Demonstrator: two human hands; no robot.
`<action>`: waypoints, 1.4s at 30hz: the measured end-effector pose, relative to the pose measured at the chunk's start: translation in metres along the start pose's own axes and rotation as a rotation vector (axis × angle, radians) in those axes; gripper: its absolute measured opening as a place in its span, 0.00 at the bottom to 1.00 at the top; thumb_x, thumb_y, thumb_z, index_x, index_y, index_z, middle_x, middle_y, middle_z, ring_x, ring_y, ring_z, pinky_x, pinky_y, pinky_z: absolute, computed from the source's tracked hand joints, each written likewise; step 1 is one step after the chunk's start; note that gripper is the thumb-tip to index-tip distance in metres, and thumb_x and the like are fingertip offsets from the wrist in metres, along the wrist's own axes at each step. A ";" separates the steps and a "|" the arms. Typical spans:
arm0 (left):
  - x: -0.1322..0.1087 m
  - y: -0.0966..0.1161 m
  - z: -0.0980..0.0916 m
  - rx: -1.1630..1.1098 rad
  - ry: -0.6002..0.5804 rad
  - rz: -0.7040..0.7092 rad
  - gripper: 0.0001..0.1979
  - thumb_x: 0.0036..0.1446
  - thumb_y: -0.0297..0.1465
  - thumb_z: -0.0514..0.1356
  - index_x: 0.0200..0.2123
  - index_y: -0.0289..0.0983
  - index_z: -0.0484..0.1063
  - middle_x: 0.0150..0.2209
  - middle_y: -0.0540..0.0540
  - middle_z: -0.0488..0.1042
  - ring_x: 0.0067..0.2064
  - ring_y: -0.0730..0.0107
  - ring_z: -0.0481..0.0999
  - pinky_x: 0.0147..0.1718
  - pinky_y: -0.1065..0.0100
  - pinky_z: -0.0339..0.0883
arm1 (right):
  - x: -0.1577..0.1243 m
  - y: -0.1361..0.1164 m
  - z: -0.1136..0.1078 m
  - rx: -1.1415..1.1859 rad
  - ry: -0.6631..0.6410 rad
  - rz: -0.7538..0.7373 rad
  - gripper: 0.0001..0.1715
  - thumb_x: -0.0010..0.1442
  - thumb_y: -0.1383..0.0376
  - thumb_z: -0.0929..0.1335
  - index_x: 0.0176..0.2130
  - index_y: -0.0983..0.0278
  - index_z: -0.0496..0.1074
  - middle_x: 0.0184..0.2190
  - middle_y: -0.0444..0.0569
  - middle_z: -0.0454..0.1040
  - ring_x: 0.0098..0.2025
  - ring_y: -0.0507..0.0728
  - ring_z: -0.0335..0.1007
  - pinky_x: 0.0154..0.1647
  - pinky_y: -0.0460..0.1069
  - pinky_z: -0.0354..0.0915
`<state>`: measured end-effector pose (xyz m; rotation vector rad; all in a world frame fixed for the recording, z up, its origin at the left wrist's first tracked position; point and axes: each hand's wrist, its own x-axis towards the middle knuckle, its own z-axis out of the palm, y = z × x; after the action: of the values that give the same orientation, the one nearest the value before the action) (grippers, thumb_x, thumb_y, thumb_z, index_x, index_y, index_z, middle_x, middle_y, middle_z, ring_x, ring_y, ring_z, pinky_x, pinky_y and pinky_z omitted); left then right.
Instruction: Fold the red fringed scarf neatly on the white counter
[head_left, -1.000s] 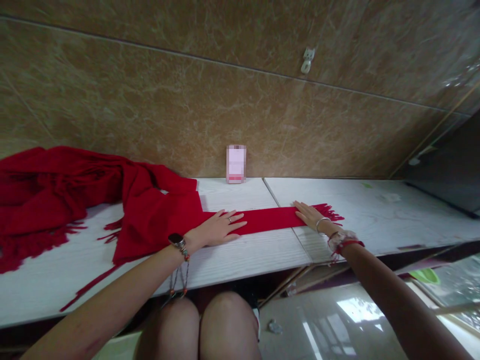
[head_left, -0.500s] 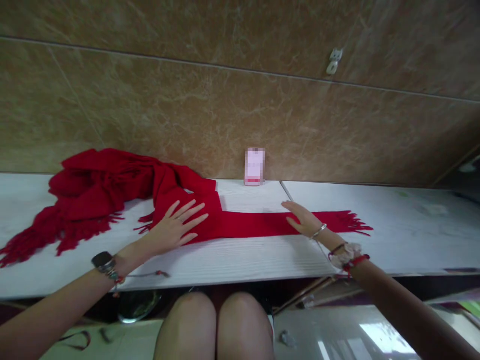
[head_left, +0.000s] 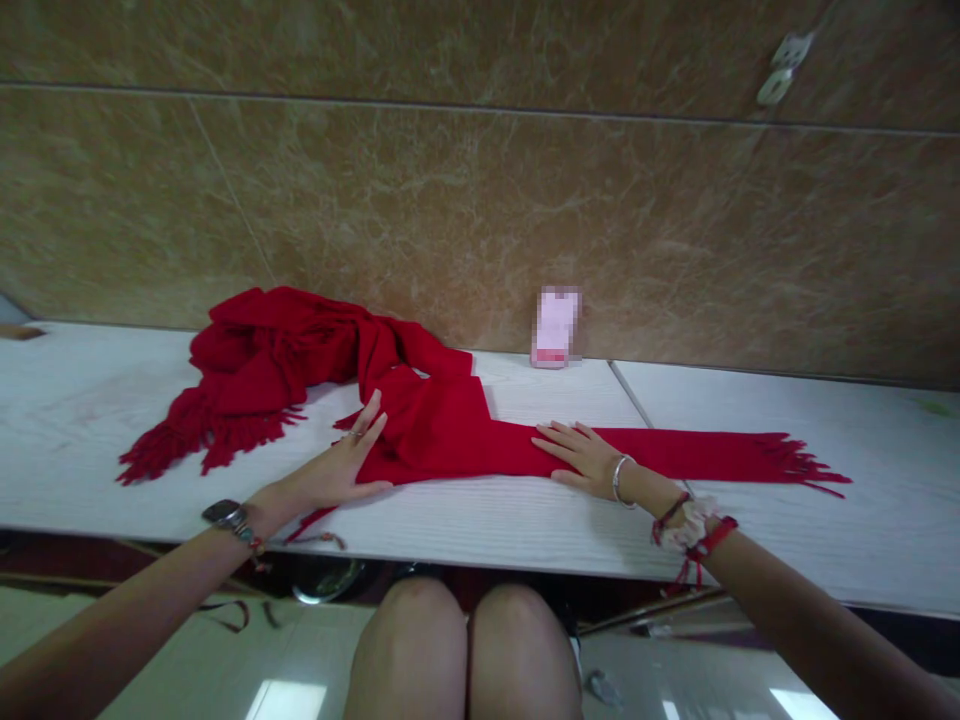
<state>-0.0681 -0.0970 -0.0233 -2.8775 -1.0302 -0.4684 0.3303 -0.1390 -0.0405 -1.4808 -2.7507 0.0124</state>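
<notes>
A red fringed scarf [head_left: 442, 425] lies along the white tabletop, bunched in a heap at the left and stretched as a flat strip to the right, with tassels at its far right end. My left hand [head_left: 349, 460], fingers spread, rests at the left edge of the flat part, beside the bunched cloth. On the strip, my right hand [head_left: 581, 458] lies flat with its fingers pointing left. Neither hand grips the fabric. Some fringe shows near my left wrist; the cloth under both palms is hidden.
A blurred pink, phone-like object [head_left: 555, 328] leans against the brown marbled wall [head_left: 450, 220] behind the scarf. A white fixture [head_left: 784, 68] is on the wall, upper right. The front edge of the white table [head_left: 480, 530] runs above my knees [head_left: 469, 650].
My right hand has come down onto the strip and moved left along it relative to the cloth. My left hand has shifted toward the scarf's left edge. The camera view has turned slightly.
</notes>
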 end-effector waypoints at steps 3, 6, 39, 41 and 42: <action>0.000 -0.004 0.000 -0.012 -0.037 -0.055 0.51 0.52 0.39 0.57 0.58 0.39 0.12 0.61 0.34 0.15 0.62 0.49 0.34 0.55 0.55 0.50 | -0.007 0.008 0.000 0.009 0.016 0.004 0.29 0.61 0.52 0.54 0.60 0.55 0.50 0.61 0.48 0.49 0.62 0.61 0.44 0.58 0.63 0.46; 0.002 -0.007 -0.003 -0.020 -0.120 -0.108 0.53 0.51 0.42 0.57 0.58 0.34 0.12 0.62 0.31 0.23 0.62 0.53 0.41 0.55 0.58 0.50 | -0.014 0.015 -0.004 0.024 0.008 0.013 0.29 0.61 0.52 0.54 0.60 0.56 0.51 0.61 0.49 0.49 0.62 0.61 0.44 0.58 0.63 0.46; -0.001 -0.037 -0.017 0.208 -0.206 -0.268 0.26 0.60 0.34 0.38 0.60 0.34 0.49 0.61 0.41 0.51 0.61 0.64 0.48 0.55 0.59 0.49 | -0.042 0.046 0.002 0.079 0.013 0.160 0.28 0.60 0.53 0.54 0.58 0.54 0.56 0.60 0.49 0.53 0.61 0.63 0.46 0.55 0.67 0.47; -0.010 -0.045 -0.009 0.210 -0.176 -0.305 0.26 0.60 0.34 0.35 0.60 0.33 0.48 0.61 0.41 0.51 0.61 0.65 0.48 0.55 0.60 0.50 | -0.043 0.045 0.000 0.081 0.011 0.161 0.27 0.60 0.53 0.54 0.57 0.53 0.56 0.60 0.48 0.53 0.61 0.63 0.46 0.56 0.67 0.47; -0.015 -0.050 -0.009 0.212 -0.172 -0.316 0.26 0.61 0.34 0.35 0.60 0.33 0.48 0.61 0.41 0.52 0.61 0.65 0.49 0.55 0.60 0.50 | -0.044 0.046 0.000 0.084 0.010 0.161 0.27 0.59 0.53 0.54 0.57 0.53 0.56 0.60 0.48 0.53 0.61 0.63 0.46 0.56 0.67 0.47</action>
<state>-0.1126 -0.0688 -0.0218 -2.6123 -1.4742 -0.1136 0.3925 -0.1502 -0.0415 -1.6695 -2.5806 0.1204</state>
